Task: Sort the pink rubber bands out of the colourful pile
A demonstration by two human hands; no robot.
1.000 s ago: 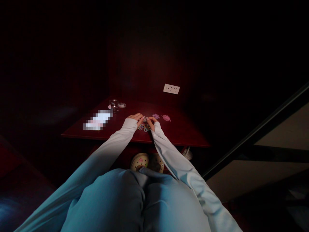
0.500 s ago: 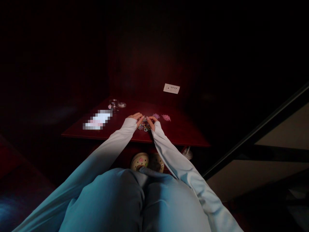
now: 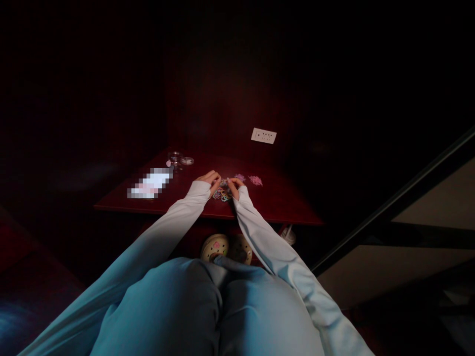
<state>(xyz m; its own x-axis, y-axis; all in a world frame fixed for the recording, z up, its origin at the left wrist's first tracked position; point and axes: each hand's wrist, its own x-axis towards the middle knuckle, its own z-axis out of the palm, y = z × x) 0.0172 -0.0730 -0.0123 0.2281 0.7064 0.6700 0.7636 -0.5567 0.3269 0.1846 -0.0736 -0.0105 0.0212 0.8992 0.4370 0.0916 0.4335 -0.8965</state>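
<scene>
On the dark red table, a mixed pile of small coloured elastic hair ties (image 3: 224, 197) lies between my hands, near the front edge. My left hand (image 3: 210, 180) is at the left of this pile, its fingertips drawn together. Over the right side of the pile my right hand (image 3: 234, 188) bends inward, with thumb and finger pinched. Whatever sits in the fingertips is too small to make out. Just beyond my right hand is a small purple heap of ties (image 3: 239, 177), and a pink heap of ties (image 3: 255, 181) lies to its right.
A clear jar (image 3: 174, 159) and a round lid (image 3: 187, 161) stand at the table's back left. Nearer is a bright, pixelated flat object (image 3: 150, 184). The table (image 3: 285, 205) meets a dark wall bearing a white socket plate (image 3: 263, 136). Clogs (image 3: 216, 245) show below.
My fingers shift slightly over the mixed pile, the right fingertips moving a little. The heaps, jar and pixelated object stay where they were.
</scene>
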